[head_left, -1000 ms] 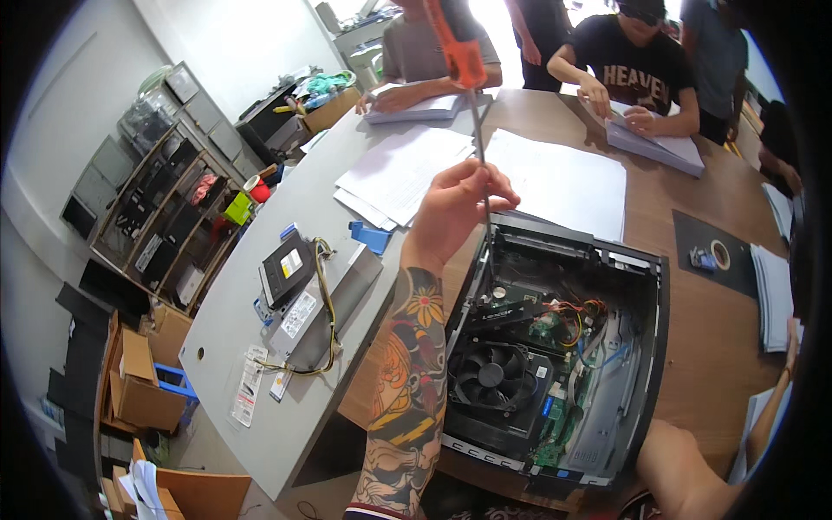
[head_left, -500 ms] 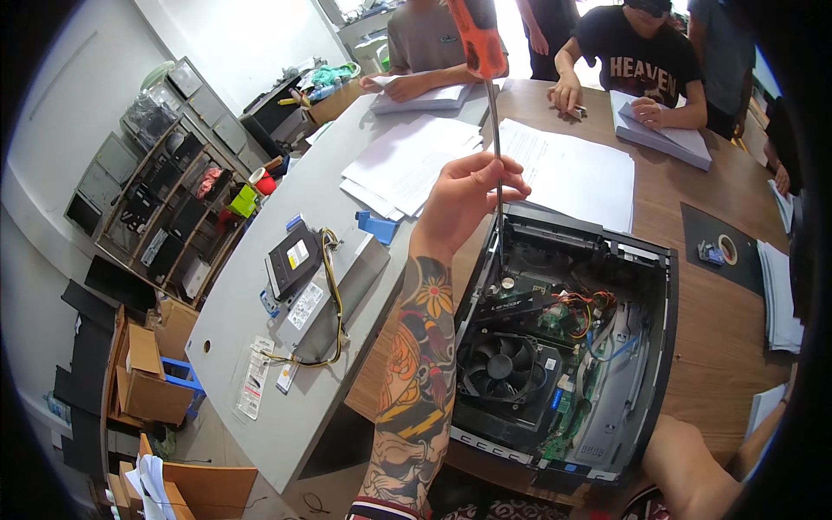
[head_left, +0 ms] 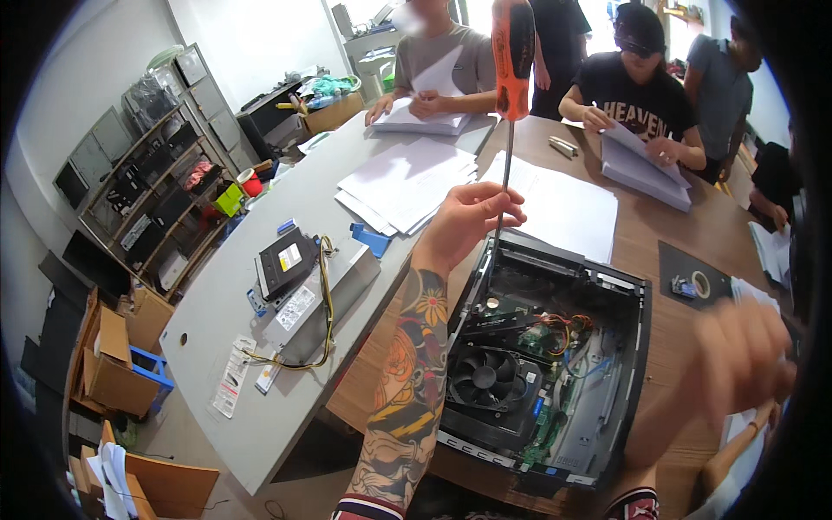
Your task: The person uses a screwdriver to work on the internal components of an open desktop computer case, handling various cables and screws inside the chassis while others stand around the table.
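Observation:
A long screwdriver (head_left: 513, 69) with an orange and black handle stands nearly upright, its tip down inside the far left corner of an open computer case (head_left: 640, 364). My left hand (head_left: 472, 215) pinches its steel shaft between thumb and fingers, below the handle. Off the case's right side my right hand (head_left: 745, 364) is raised and smeared by motion, so its fingers cannot be made out. Inside the case sit a black fan (head_left: 485, 378), a green circuit board and a bundle of coloured wires (head_left: 568, 329). The screwdriver's tip is hidden by the case's edge.
On the grey table (head_left: 208, 347) to the left lie a silver power supply (head_left: 312, 316) with cables, a black optical drive (head_left: 282, 263) and loose papers (head_left: 403, 184). Behind the case are more sheets (head_left: 581, 212). A tape roll (head_left: 700, 283) rests on a dark mat. Several people sit or stand around.
My right hand has risen into view at the right. The view has shifted, and the case appears lower and further left. My left hand still pinches the screwdriver shaft.

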{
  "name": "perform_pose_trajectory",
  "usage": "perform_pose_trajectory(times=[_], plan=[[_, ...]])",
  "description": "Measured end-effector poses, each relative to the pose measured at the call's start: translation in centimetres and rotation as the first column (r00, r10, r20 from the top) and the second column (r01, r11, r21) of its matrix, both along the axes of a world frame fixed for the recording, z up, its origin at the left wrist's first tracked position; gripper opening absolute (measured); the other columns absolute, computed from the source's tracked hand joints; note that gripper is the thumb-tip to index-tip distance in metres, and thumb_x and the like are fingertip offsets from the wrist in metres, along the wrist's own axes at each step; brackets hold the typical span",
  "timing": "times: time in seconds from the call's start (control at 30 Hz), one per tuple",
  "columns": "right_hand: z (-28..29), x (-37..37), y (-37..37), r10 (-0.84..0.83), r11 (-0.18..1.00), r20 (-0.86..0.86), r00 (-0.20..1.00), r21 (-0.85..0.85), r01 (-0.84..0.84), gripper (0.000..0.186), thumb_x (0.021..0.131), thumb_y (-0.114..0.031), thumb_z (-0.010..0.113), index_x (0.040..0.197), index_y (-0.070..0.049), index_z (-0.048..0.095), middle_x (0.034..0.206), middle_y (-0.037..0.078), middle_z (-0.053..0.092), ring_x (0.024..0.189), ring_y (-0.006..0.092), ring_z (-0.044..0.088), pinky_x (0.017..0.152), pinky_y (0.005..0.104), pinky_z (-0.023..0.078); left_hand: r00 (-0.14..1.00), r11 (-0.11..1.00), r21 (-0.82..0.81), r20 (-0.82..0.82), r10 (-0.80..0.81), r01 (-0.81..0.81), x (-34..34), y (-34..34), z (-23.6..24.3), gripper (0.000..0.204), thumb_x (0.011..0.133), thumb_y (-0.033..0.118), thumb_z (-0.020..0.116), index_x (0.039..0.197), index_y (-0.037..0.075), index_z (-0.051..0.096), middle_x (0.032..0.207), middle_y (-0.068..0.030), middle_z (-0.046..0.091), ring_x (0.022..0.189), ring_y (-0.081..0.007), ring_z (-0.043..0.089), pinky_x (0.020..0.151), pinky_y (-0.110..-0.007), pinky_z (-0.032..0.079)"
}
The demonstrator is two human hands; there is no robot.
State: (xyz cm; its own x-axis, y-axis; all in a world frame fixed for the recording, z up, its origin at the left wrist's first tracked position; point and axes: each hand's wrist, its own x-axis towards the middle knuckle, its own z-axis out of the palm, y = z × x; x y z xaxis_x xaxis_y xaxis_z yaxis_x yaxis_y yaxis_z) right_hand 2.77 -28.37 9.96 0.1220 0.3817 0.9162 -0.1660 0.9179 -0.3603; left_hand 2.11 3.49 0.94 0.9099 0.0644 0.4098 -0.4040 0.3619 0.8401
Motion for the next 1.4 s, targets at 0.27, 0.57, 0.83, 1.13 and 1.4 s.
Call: perform_pose_trajectory(times=[0.27,0.57,0.83,1.13,1.4], plan=[[-1.7,4.8,11.3,-0.163,0.148,0.858,0.487,-0.466,0.872,0.03,0.083,-0.033,0.072,0.084,-0.003,0.07,0.063,0.009,0.062,0.058,0.0144,0.057,0.055,0.0287,0.043,0.987,0.983,0.089,-0.009,0.16,-0.158,-1.0,1.2,-0.3,0.017,0.086,0.014,0.074,0.093,0.001,0.066,0.088,-0.008,0.066,0.087,-0.0215,0.068,0.083,-0.035,0.053],[-10.3,4.6,16.8,-0.3,0.186,0.897,0.325,-0.279,0.942,0.041,0.085,-0.042,0.07,0.083,-0.003,0.058,0.072,0.013,0.064,0.071,0.0316,0.064,0.065,0.0425,0.049,0.996,0.993,0.071,0.022,0.089,-0.091,-1.0,0.3,0.5,0.019,0.087,0.017,0.073,0.09,0.007,0.057,0.086,-0.0065,0.063,0.088,-0.0193,0.065,0.084,-0.037,0.052],[-13.7,4.1,17.9,-0.383,0.194,0.884,0.269,-0.207,0.959,0.029,0.094,-0.032,0.058,0.088,-0.004,0.056,0.077,0.014,0.063,0.074,0.0371,0.063,0.066,0.0483,0.048,0.996,1.0,0.012,0.088,-0.016,0.015,-1.8,0.5,0.6,0.029,0.093,0.03,0.062,0.098,0.002,0.059,0.092,-0.013,0.062,0.098,-0.0282,0.063,0.089,-0.044,0.049],[-12.1,4.0,17.8,-0.479,0.085,0.815,0.326,-0.326,0.941,0.029,0.086,-0.031,0.071,0.082,-0.006,0.058,0.071,0.01,0.063,0.064,0.0316,0.062,0.058,0.0406,0.048,0.994,0.998,-0.042,0.1,-0.036,0.04,-1.7,1.3,-0.4,0.029,0.097,0.023,0.053,0.107,-0.003,0.061,0.095,-0.0161,0.064,0.1,-0.0322,0.063,0.094,-0.046,0.046],[-13.1,4.3,17.9,-0.655,0.194,0.7,0.284,-0.207,0.959,0.022,0.087,-0.025,0.07,0.082,-0.004,0.064,0.071,0.01,0.061,0.062,0.0282,0.062,0.058,0.0385,0.048,0.994,0.993,-0.098,0.1,-0.052,0.062,-1.8,1.1,-0.2,0.029,0.096,0.019,0.055,0.113,-0.003,0.062,0.1,-0.0163,0.065,0.1,-0.0335,0.064,0.093,-0.046,0.046]])
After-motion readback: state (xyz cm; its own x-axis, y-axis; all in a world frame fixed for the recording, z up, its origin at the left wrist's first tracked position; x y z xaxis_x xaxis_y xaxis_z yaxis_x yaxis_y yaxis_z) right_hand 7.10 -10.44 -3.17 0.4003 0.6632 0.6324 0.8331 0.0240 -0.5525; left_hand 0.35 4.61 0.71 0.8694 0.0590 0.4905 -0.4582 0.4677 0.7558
